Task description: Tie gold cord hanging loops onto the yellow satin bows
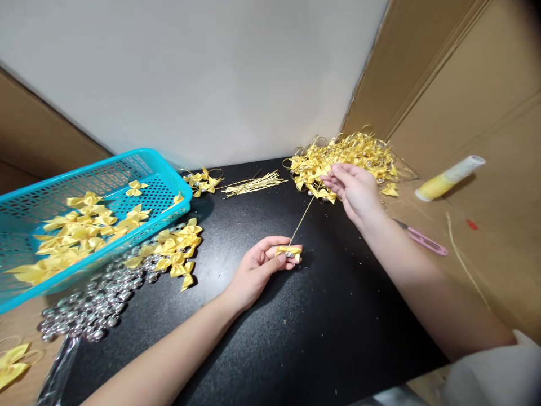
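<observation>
My left hand (pixel 262 265) pinches a yellow ribbon bow (pixel 295 252) with a small silver bell at its middle, just above the black table. A thin gold cord (pixel 303 217) runs up taut from the bow to my right hand (pixel 353 189). Closed thumb and fingers of that hand grip the cord's far end, in front of a heap of yellow bows with cord loops (pixel 367 152). Left of my left hand, loose yellow bows (pixel 180 251) lie beside a pile of silver bells (pixel 93 304).
A turquoise basket (pixel 169 163) of yellow bows stands at the left. Cut gold cords (pixel 256 184) lie at the back of the black table (pixel 236 349). To the right are a pink-handled cutter (pixel 426 241) and a yellow-white roll (pixel 450 177) on cardboard.
</observation>
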Demonstrator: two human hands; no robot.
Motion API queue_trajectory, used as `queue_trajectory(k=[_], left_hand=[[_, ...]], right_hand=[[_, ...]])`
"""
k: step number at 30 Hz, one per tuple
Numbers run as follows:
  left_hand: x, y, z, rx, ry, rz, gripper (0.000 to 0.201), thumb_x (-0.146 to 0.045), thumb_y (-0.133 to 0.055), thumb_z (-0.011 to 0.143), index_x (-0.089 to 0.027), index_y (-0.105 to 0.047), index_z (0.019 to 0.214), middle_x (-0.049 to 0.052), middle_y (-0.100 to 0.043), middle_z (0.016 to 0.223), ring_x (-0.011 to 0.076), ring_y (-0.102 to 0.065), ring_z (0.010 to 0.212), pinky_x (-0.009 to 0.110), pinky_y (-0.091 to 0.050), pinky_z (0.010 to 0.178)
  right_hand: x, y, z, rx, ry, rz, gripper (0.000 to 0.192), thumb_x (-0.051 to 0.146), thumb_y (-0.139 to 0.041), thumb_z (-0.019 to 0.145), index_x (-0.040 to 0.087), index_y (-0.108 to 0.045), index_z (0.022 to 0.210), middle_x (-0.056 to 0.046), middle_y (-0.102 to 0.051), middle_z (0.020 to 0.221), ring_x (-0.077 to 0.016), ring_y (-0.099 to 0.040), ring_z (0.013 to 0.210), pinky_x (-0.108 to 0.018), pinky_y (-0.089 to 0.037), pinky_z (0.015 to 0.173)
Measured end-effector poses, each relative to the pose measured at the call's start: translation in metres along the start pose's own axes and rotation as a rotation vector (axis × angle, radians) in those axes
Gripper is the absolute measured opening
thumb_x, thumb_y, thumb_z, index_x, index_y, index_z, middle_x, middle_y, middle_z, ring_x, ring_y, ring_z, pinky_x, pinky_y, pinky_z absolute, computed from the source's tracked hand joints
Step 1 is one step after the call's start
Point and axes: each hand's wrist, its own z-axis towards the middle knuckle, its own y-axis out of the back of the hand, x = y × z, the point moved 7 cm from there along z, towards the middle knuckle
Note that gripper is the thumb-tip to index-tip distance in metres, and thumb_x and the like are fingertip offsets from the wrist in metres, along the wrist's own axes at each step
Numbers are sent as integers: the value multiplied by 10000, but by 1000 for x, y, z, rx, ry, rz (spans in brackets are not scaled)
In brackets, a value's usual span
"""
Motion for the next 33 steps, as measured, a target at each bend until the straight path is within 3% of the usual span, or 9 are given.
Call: queue_trajectory(k=[9, 13, 16, 19, 23, 26, 30, 33], left_hand=[[-2, 1, -2, -15, -21, 68, 237, -199, -784, 740, -135, -651, 925, 86, -768, 958, 119, -706, 722, 231, -544, 731], [-3, 0, -6, -38, -72, 199, 207, -229, -766, 762, -134, -652, 907, 80, -765, 879, 142, -704, 698, 261, -546, 712], [-7, -3, -12, -30, -163, 431, 147, -215, -726, 796, -144, -671, 912, 83, -765, 867, 167, -711, 746, 277, -544, 731], [-18, -13, -20, 24, -346, 803, 118, -181, -685, 820, -161, -698, 936, 98, -770, 896, 193, -722, 795, 291, -548, 748], [-23, -44, -33, 280, -605, 1217, 179, -106, -575, 873, -166, -685, 1001, 118, -764, 965, 208, -720, 861, 303, -557, 766], [-14, -66, -47, 438, -743, 1483, 210, -82, -479, 917, -134, -659, 1011, 141, -744, 970, 219, -701, 866, 329, -550, 763], [3, -84, -62, 431, -821, 1848, 199, -72, -436, 930, -96, -633, 931, 70, -638, 708, 194, -590, 635, 321, -473, 561], [13, -90, -68, 436, -759, 1989, 139, -86, -498, 900, -120, -612, 827, 42, -583, 697, 180, -541, 627, 306, -430, 544]], right_hand=[[-7, -1, 1, 35, -8, -11, 148, 113, -603, 853, 162, -606, 713, 33, -643, 645, -67, -689, 631, -146, -564, 634], [-9, 5, 5, -35, -7, -33, 145, 102, -638, 839, 158, -606, 710, 36, -630, 628, -70, -683, 608, -159, -576, 649], [-9, 8, 5, -88, -18, -55, 168, 105, -651, 835, 157, -606, 682, 26, -628, 614, -88, -688, 615, -203, -597, 691], [-9, 7, 3, -90, -48, -66, 193, 95, -633, 845, 154, -614, 662, 9, -645, 602, -98, -691, 611, -221, -606, 701], [-9, 3, 0, -72, -52, -57, 191, 67, -608, 848, 147, -628, 676, 17, -655, 572, -72, -671, 551, -164, -591, 620], [-14, -5, -5, 17, -61, -63, 141, 86, -681, 801, 143, -640, 678, 25, -651, 552, -65, -654, 506, -136, -566, 538], [-38, -33, -26, 359, -153, -227, 103, 171, -745, 751, 132, -666, 697, -8, -676, 577, -103, -673, 515, -173, -563, 492], [-51, -55, -43, 546, -23, -532, 69, 173, -655, 801, 126, -685, 760, -35, -715, 652, -115, -673, 528, -194, -538, 466]])
